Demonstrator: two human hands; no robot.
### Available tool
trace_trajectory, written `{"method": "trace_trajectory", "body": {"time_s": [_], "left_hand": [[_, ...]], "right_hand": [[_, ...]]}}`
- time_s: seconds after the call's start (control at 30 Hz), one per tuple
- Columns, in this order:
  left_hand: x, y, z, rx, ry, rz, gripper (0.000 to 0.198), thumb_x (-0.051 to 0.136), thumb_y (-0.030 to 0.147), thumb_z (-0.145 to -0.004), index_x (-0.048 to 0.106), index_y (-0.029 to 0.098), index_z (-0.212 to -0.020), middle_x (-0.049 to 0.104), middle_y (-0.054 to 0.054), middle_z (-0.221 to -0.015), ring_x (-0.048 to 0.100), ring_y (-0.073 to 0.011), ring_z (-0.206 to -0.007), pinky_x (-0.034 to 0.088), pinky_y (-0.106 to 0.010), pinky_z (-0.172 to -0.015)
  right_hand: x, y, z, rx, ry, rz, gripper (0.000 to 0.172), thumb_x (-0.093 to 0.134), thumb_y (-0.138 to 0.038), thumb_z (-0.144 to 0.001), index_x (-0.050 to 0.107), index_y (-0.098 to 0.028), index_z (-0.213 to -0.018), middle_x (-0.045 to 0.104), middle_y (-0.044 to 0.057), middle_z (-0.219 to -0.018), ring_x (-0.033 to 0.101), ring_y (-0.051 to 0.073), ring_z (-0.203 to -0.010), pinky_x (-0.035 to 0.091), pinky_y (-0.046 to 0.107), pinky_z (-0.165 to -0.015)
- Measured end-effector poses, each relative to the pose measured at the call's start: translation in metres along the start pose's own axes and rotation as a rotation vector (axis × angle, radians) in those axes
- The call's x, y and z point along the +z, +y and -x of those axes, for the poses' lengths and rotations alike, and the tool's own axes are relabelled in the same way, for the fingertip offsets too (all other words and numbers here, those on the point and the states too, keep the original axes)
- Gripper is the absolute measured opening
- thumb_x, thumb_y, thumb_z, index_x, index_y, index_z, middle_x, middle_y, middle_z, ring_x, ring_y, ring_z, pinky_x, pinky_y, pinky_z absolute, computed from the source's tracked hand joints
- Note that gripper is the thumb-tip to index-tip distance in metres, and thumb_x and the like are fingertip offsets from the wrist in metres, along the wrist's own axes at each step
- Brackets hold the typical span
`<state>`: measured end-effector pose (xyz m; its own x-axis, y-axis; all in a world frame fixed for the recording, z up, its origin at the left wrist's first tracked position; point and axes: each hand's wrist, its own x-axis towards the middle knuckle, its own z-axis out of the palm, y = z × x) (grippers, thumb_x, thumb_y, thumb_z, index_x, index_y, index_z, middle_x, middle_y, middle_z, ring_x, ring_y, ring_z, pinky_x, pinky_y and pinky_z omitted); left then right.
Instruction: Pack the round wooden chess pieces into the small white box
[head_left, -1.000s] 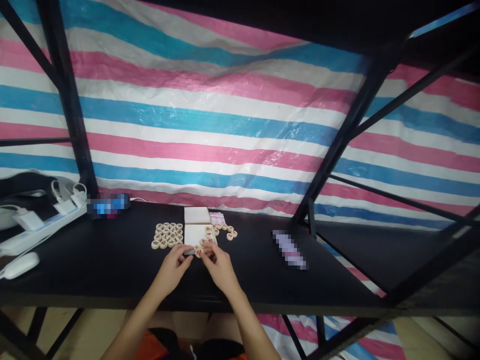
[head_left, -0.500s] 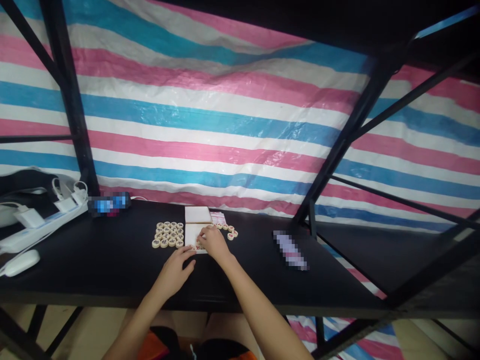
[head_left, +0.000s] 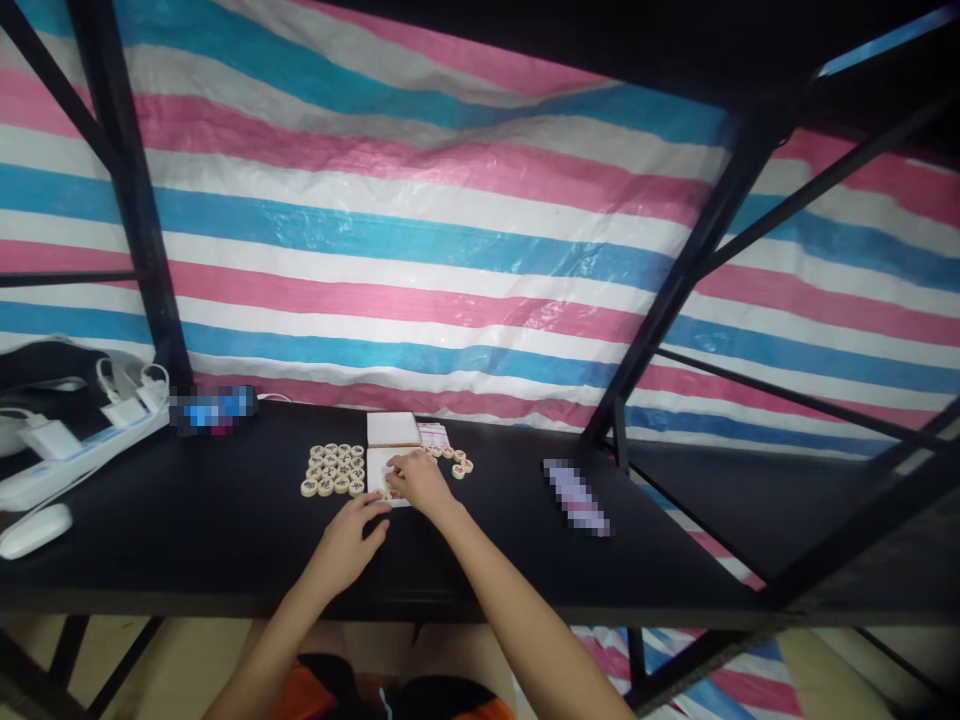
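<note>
An open white box (head_left: 379, 461) lies on the black table, its lid half (head_left: 394, 429) folded back behind it. Over the box, my right hand (head_left: 421, 480) reaches down with thumb and fingers closed on a xiangqi piece, largely covered by the fingers. A few red-marked pieces show at the box's near edge. My left hand (head_left: 352, 541) rests at the near left corner of the box, fingers stretched and thumb apart, holding nothing. Left of the box stand dark-marked xiangqi pieces (head_left: 333, 470) in neat rows. Several loose red-marked pieces (head_left: 459, 471) lie to the right, partly behind my right hand.
A pinkish printed paper (head_left: 434, 435) lies behind the box. On the right is a blurred-out phone-like object (head_left: 577, 497). A white power strip (head_left: 82, 457) with plugs and a white rounded device (head_left: 36, 531) sit at left. Black metal posts (head_left: 637, 310) frame the table before striped sheeting.
My right hand has shifted slightly left and toward me within the box. My left hand stays at the near corner. The whole view has drifted a little.
</note>
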<state>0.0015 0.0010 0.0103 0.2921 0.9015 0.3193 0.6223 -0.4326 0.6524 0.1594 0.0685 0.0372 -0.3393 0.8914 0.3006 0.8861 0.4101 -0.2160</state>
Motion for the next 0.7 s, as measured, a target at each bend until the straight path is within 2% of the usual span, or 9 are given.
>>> {"method": "trace_trajectory", "body": {"time_s": [0.17,0.33,0.57,0.7], "left_hand": [[0.0,0.0,0.0,0.007,-0.012,-0.003,0.027,0.051,0.022,-0.083,0.07,0.021,-0.102,0.06,-0.009,-0.123,0.055,-0.0255,-0.114,0.04,-0.041,-0.101],[0.001,-0.001,0.0,-0.003,-0.007,0.011,0.026,0.051,0.023,-0.083,0.07,0.023,-0.102,0.06,-0.008,-0.123,0.055,-0.025,-0.114,0.04,-0.042,-0.101],[0.003,-0.005,0.001,0.005,-0.001,0.029,0.026,0.051,0.024,-0.083,0.069,0.023,-0.101,0.06,-0.008,-0.123,0.055,-0.0247,-0.113,0.041,-0.04,-0.1],[0.004,-0.005,0.001,-0.006,0.002,0.03,0.025,0.051,0.025,-0.084,0.069,0.024,-0.101,0.06,-0.007,-0.124,0.055,-0.0245,-0.114,0.041,-0.039,-0.1]], "right_hand": [[0.0,0.001,-0.003,-0.026,-0.016,-0.005,0.021,0.056,-0.027,-0.084,0.072,-0.018,-0.093,0.071,0.008,-0.088,0.06,0.02,-0.087,0.039,0.028,-0.079],[0.0,0.009,-0.006,-0.063,-0.049,-0.045,0.017,0.059,-0.03,-0.083,0.073,-0.019,-0.085,0.071,0.006,-0.084,0.061,0.017,-0.084,0.04,0.024,-0.075],[-0.002,0.023,-0.008,-0.08,-0.044,-0.097,0.011,0.062,-0.021,-0.079,0.073,-0.018,-0.079,0.069,0.005,-0.082,0.062,0.016,-0.081,0.041,0.023,-0.076],[-0.01,0.031,0.001,-0.047,0.048,-0.098,0.017,0.055,-0.019,-0.085,0.071,-0.021,-0.091,0.068,0.004,-0.092,0.06,0.016,-0.091,0.04,0.024,-0.084]]}}
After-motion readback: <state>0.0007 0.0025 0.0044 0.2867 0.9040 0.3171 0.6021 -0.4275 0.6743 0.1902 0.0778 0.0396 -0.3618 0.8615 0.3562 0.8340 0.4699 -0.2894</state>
